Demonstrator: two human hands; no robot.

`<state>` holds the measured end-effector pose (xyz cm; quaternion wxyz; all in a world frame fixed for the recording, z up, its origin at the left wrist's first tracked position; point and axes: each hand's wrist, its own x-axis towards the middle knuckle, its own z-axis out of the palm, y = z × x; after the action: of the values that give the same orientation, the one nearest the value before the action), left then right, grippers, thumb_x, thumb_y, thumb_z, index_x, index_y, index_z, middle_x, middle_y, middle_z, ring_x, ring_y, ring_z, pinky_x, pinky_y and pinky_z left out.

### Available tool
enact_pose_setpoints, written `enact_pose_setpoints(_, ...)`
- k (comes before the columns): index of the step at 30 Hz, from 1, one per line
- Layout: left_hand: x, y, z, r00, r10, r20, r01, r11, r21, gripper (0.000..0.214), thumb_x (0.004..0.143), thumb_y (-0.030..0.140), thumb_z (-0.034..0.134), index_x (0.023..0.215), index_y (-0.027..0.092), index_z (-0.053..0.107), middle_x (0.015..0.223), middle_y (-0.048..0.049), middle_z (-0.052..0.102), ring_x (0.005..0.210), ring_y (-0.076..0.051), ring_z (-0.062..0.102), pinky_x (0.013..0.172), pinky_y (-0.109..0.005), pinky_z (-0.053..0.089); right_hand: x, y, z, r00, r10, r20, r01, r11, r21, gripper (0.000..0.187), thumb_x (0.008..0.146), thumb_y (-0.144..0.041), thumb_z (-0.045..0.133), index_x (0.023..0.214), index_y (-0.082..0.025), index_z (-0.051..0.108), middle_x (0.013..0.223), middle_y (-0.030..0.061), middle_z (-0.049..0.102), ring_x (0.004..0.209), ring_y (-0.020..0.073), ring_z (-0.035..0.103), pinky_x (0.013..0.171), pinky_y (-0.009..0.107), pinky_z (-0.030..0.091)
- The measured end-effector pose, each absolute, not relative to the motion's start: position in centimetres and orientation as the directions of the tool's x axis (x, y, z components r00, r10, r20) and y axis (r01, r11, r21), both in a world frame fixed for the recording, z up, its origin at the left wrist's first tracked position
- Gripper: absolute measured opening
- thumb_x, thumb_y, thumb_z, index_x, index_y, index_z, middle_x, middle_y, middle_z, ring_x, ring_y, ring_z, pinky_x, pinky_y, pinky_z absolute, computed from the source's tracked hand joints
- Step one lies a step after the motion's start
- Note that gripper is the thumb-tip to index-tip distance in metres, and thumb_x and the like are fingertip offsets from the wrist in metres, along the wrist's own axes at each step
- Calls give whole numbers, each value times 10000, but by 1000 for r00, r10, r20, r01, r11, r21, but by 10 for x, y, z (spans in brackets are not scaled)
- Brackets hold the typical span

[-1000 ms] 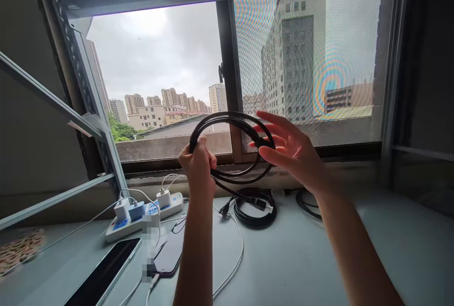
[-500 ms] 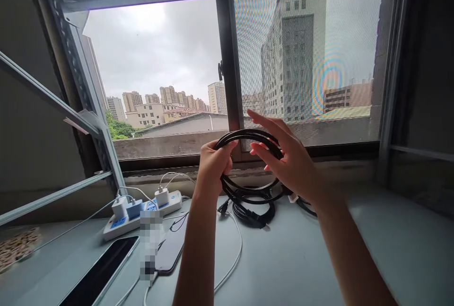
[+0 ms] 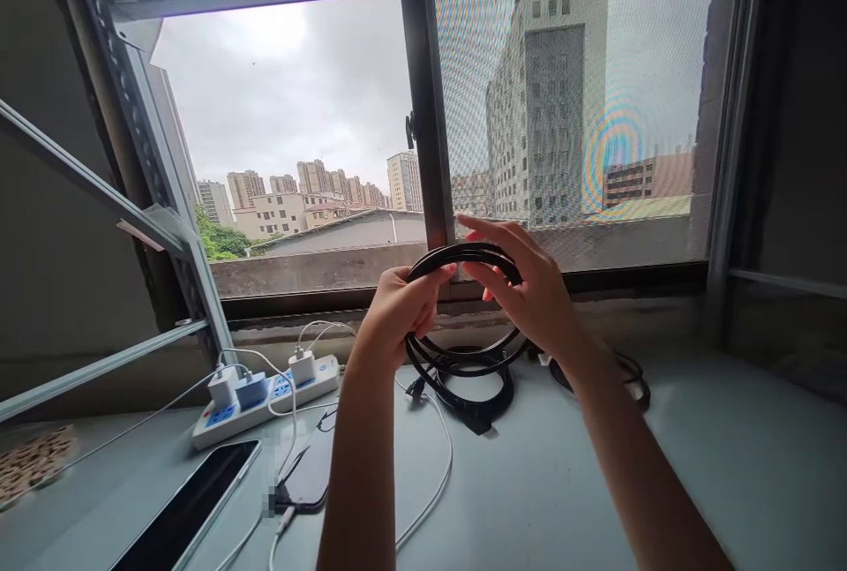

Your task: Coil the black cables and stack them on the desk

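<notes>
Both hands hold a coiled black cable up in front of the window. My left hand is closed round the coil's left side. My right hand curls over the coil's top right, fingers bent onto the loops. The cable's loose end with a plug hangs down to the desk. A second black coil lies on the desk just beneath the held one.
A white power strip with chargers sits at the left. A tablet and a phone lie at the near left with white cables. More black cable lies right of my wrist. A metal shelf frame stands left.
The coil has grown smaller and tighter. My left hand moved right and my right hand closed in from spread fingers onto the loops. Both hands dropped slightly toward the desk.
</notes>
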<state>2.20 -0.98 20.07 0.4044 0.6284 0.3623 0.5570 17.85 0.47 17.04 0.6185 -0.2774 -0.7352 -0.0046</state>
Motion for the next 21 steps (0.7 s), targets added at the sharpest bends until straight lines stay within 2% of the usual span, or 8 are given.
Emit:
enact_pose_setpoints(4, 25, -10, 200, 170, 911, 375, 10, -382, 924, 507, 695, 326, 712, 382, 190, 338, 332, 71, 259, 265, -13, 233, 293, -179, 149, 178, 4, 171, -101, 332, 938, 508, 828, -239, 334, 934, -408, 486, 1232, -325, 613, 1124, 15, 635, 570, 64, 560, 525, 223, 430)
enact_pose_setpoints(9, 29, -9, 198, 210, 914, 347, 53, -365, 929, 528, 720, 367, 689, 380, 189, 325, 333, 76, 253, 240, -7, 225, 289, -188, 135, 183, 3, 172, -77, 348, 934, 633, 741, -224, 325, 947, -385, 466, 1221, -327, 632, 1002, 3, 675, 614, 94, 581, 556, 240, 397)
enact_pose_setpoints(13, 30, -2, 197, 228, 905, 359, 27, -374, 927, 503, 716, 357, 681, 392, 194, 332, 335, 68, 279, 253, -31, 316, 311, -194, 183, 185, 8, 171, -34, 401, 915, 599, 742, -303, 307, 928, -366, 495, 1192, -327, 648, 923, -11, 710, 728, 138, 630, 606, 249, 399)
enact_pose_setpoints(17, 35, 12, 192, 98, 899, 427, -77, -421, 904, 412, 660, 287, 681, 429, 193, 353, 342, 74, 313, 297, -45, 389, 344, -184, 230, 183, 18, 169, 60, 467, 882, 547, 724, -420, 310, 914, -407, 494, 1164, -316, 653, 745, -28, 709, 655, 145, 630, 603, 260, 400)
enact_pose_setpoints(19, 36, 20, 189, 49, 893, 447, -89, -441, 893, 377, 645, 282, 679, 442, 189, 375, 344, 81, 307, 320, -59, 439, 362, -179, 261, 181, 26, 166, 88, 467, 880, 555, 711, -433, 291, 899, -398, 513, 1126, -303, 669, 729, -24, 709, 654, 155, 635, 621, 271, 409)
enact_pose_setpoints(21, 36, 29, 184, 68, 907, 416, -81, -411, 908, 380, 648, 300, 680, 440, 186, 383, 352, 73, 331, 354, -71, 487, 392, -175, 311, 181, 36, 162, 128, 473, 872, 543, 702, -461, 278, 888, -374, 522, 1098, -276, 676, 730, -10, 710, 671, 169, 645, 644, 283, 424)
